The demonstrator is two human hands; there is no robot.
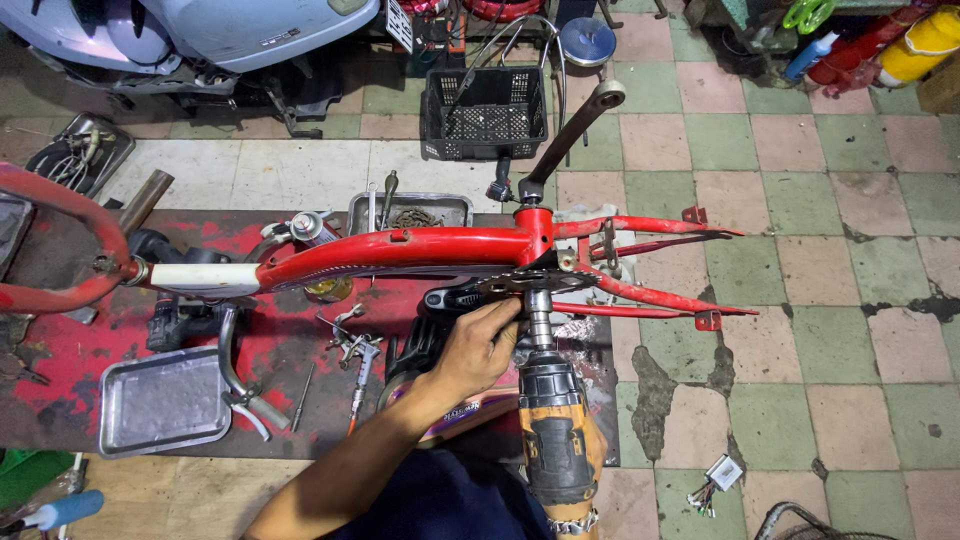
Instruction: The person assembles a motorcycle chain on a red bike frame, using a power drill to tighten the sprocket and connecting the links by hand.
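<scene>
Left hand [480,350]: fingers [500,318] curled together around the black crank and chainring [530,283] on the red steel bicycle frame [400,250], lying over the red floor mat [60,360]. Right hand [592,450]: mostly hidden, wrapped around the yellow-and-black cordless impact driver [550,420], whose socket meets the crank centre.

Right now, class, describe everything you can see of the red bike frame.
The frame is glossy red metal tubing with a white band near its left end, lying on its side above a stained red mat. A black crank arm sticks up from it. The left hand grips by the chainring, where a drill presses in.
</scene>
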